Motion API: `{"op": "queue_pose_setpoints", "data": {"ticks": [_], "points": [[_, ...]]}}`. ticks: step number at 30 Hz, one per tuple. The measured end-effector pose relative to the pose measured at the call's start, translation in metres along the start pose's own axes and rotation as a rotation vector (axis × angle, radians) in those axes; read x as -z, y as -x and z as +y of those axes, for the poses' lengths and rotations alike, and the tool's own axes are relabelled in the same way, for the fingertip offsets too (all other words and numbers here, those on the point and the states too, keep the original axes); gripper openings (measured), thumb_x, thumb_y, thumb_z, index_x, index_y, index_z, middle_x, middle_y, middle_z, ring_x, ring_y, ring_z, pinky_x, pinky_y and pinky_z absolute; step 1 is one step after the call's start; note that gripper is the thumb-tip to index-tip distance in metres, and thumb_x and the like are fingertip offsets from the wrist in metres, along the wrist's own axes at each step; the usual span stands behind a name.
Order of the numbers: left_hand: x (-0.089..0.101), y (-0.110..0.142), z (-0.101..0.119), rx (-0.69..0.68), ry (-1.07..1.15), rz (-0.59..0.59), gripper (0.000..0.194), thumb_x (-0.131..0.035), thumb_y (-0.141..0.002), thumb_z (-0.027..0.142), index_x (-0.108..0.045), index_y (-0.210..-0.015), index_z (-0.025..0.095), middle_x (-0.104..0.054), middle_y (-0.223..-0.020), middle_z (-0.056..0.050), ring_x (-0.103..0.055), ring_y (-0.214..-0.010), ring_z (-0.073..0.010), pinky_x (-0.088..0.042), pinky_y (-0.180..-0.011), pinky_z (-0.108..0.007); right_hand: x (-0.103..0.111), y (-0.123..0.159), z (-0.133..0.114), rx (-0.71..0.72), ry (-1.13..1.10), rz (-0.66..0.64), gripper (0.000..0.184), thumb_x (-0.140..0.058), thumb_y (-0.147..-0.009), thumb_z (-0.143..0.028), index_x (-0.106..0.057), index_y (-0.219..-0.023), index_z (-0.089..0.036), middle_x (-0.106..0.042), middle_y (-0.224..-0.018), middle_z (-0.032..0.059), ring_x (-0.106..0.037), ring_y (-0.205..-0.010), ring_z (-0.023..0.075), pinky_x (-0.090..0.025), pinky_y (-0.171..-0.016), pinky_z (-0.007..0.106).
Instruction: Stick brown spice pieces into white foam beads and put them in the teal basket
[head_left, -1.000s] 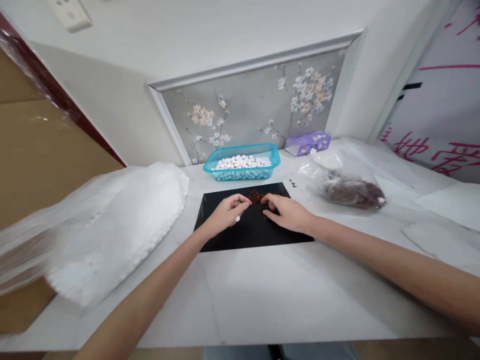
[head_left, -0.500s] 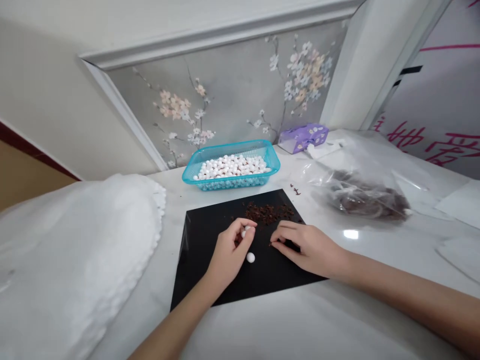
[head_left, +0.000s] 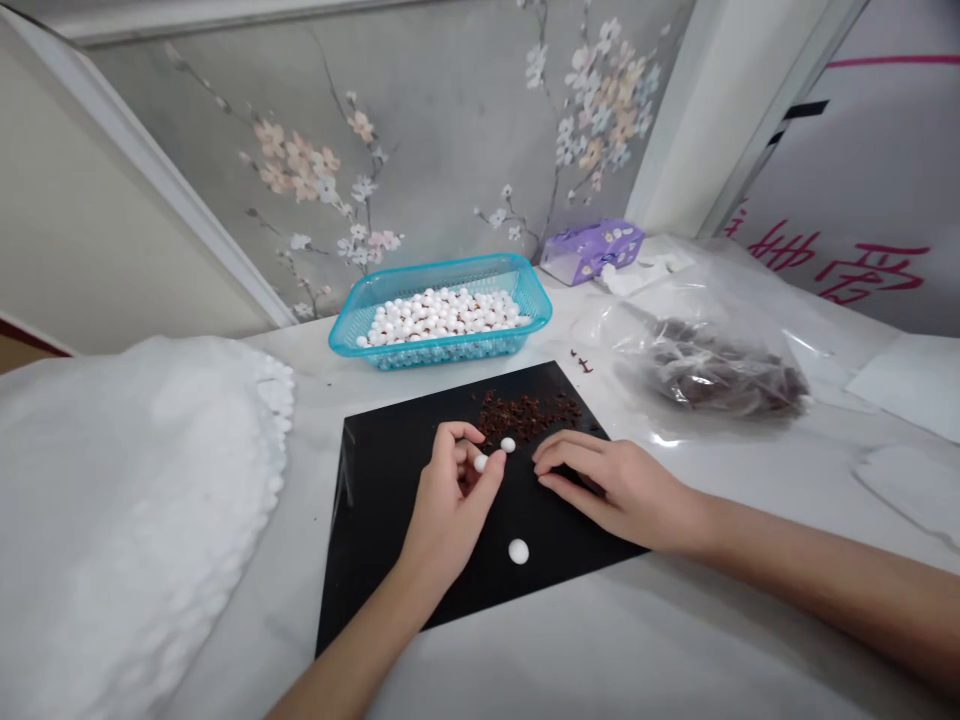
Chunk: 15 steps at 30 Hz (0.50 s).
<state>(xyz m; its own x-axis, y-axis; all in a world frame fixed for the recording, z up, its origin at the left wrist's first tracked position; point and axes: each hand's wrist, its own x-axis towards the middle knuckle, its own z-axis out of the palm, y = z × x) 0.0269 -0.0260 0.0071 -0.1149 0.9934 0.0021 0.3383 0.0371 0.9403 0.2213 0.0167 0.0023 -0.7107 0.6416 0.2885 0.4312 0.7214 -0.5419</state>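
Observation:
My left hand (head_left: 450, 505) rests over a black mat (head_left: 382, 510), its thumb and fingers pinching a small white bead (head_left: 480, 463). A second white bead (head_left: 508, 444) sits just beyond the thumb tip, and a third (head_left: 517, 551) lies alone on the mat. My right hand (head_left: 607, 482) rests curled on the mat and shows nothing in its fingers. Just above both hands is a scattered heap of dark reddish-brown bits (head_left: 527, 417).
Behind the mat stands a turquoise plastic basket (head_left: 442, 352) full of white beads. A transparent bag of dark brown material (head_left: 712, 370) lies to the right, near a lilac floral box (head_left: 592, 252). A large white fluffy mass (head_left: 127, 520) covers the table's left side.
My view has moved closer and lower. My hands have left the brown heap, a loose bead now lies on the mat, and a second bead shows by my left fingers.

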Motion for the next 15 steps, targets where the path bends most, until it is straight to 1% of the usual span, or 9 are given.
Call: {"op": "queue_pose_setpoints", "data": {"ticks": [1, 2, 4, 6, 9, 11, 13, 15], "points": [[-0.002, 0.004, 0.001, -0.01, 0.017, 0.058, 0.016, -0.055, -0.08, 0.037, -0.042, -0.086, 0.028, -0.044, -0.065, 0.004, -0.046, -0.058, -0.013, -0.039, -0.054, -0.025, 0.0, 0.001, 0.0, -0.012, -0.027, 0.018, 0.014, -0.042, -0.09, -0.021, -0.055, -0.095, -0.021, -0.064, -0.1, 0.0033, -0.063, -0.082, 0.0122, -0.049, -0.07, 0.023], [-0.004, 0.009, 0.003, -0.021, 0.031, 0.121, 0.014, -0.053, -0.081, 0.037, -0.042, -0.083, 0.028, -0.044, -0.066, 0.003, -0.047, -0.059, -0.0134, -0.04, -0.055, -0.025, 0.0, 0.002, -0.001, -0.027, -0.049, 0.034, 0.014, -0.042, -0.09, -0.02, -0.055, -0.096, -0.021, -0.065, -0.099, 0.0025, -0.062, -0.077, 0.0108, -0.049, -0.068, 0.022], [-0.011, 0.022, 0.007, -0.051, 0.052, 0.232, 0.009, -0.049, -0.084, 0.036, -0.043, -0.082, 0.029, -0.045, -0.069, 0.002, -0.047, -0.059, -0.0138, -0.042, -0.053, -0.026, 0.001, 0.002, -0.001, -0.06, -0.081, 0.064, 0.012, -0.044, -0.089, -0.02, -0.055, -0.094, -0.021, -0.066, -0.09, 0.0009, -0.058, -0.06, 0.0076, -0.047, -0.058, 0.02], [-0.02, 0.036, 0.011, -0.104, 0.072, 0.264, 0.007, -0.049, -0.084, 0.034, -0.044, -0.086, 0.031, -0.047, -0.071, 0.001, -0.047, -0.057, -0.0135, -0.042, -0.05, -0.026, 0.001, 0.001, -0.002, -0.09, -0.111, 0.099, 0.008, -0.049, -0.086, -0.019, -0.056, -0.089, -0.02, -0.065, -0.082, 0.0003, -0.05, -0.051, 0.0059, -0.044, -0.051, 0.018], [-0.031, 0.052, 0.013, -0.213, 0.094, 0.229, 0.018, -0.057, -0.081, 0.029, -0.043, -0.093, 0.032, -0.051, -0.073, 0.001, -0.05, -0.056, -0.0124, -0.043, -0.046, -0.024, 0.001, -0.002, -0.001, -0.121, -0.165, 0.145, 0.003, -0.054, -0.083, -0.018, -0.057, -0.083, -0.018, -0.061, -0.076, -0.0002, -0.046, -0.05, 0.0053, -0.041, -0.049, 0.017], [-0.033, 0.055, 0.014, -0.248, 0.067, 0.156, 0.018, -0.058, -0.079, 0.025, -0.045, -0.09, 0.029, -0.052, -0.069, 0.002, -0.05, -0.054, -0.0108, -0.042, -0.046, -0.022, 0.001, -0.003, 0.0, -0.131, -0.19, 0.153, 0.004, -0.056, -0.082, -0.019, -0.058, -0.08, -0.018, -0.059, -0.07, -0.0015, -0.044, -0.049, 0.0054, -0.04, -0.048, 0.017], [-0.032, 0.055, 0.014, -0.231, 0.022, 0.045, 0.012, -0.058, -0.08, 0.022, -0.047, -0.084, 0.025, -0.05, -0.065, 0.004, -0.05, -0.054, -0.0087, -0.042, -0.049, -0.02, 0.001, -0.004, 0.001, -0.145, -0.205, 0.149, 0.004, -0.058, -0.081, -0.019, -0.06, -0.077, -0.018, -0.056, -0.063, -0.0028, -0.044, -0.048, 0.0055, -0.039, -0.047, 0.017], [-0.031, 0.053, 0.015, -0.182, -0.02, -0.074, 0.008, -0.056, -0.081, 0.023, -0.049, -0.082, 0.022, -0.049, -0.064, 0.004, -0.048, -0.054, -0.007, -0.041, -0.05, -0.018, 0.001, -0.004, 0.002, -0.172, -0.216, 0.162, 0.003, -0.059, -0.079, -0.019, -0.061, -0.077, -0.018, -0.054, -0.061, -0.0033, -0.043, -0.048, 0.0057, -0.038, -0.046, 0.017]]}}
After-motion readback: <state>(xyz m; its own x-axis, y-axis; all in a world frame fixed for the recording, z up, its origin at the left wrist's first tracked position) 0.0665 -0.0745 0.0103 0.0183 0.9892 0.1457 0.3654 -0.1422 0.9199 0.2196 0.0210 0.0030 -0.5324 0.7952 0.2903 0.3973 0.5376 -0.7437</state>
